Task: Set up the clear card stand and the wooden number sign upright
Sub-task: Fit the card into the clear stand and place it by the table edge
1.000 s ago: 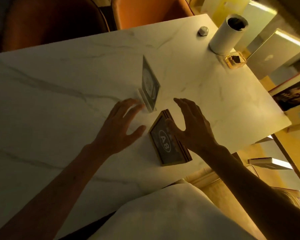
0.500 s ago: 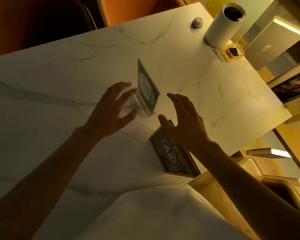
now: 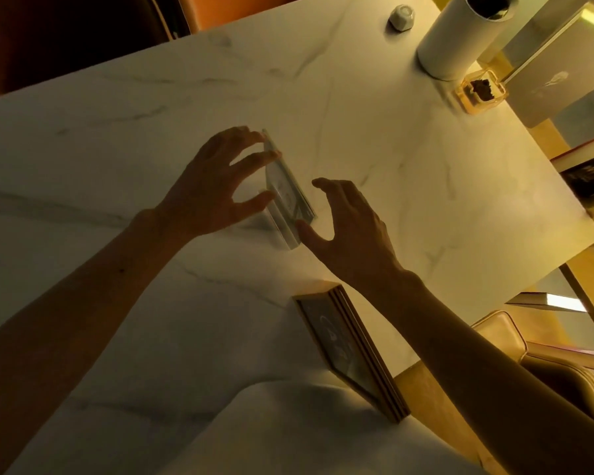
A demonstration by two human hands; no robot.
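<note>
Both hands spread, flanking stand (image 3: 287, 192) mid-table (image 3: 408, 173): left hand (image 3: 208, 186) at 9 o'clock, fingertips (image 3: 271, 155) touching its edge; right hand (image 3: 350, 231) at 4 o'clock, apart, grasping nothing. Likely steadying it upright. Sign (image 3: 352, 351) at 6 o'clock near table edge, leaning, untouched.

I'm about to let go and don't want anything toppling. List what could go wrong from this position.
1. The clear card stand is thin and upright between the left hand and right hand; a fingertip catching it on release could tip it over.
2. The wooden number sign sits right under the right forearm near the table edge; pulling that arm back could knock it down or off the edge.
</note>
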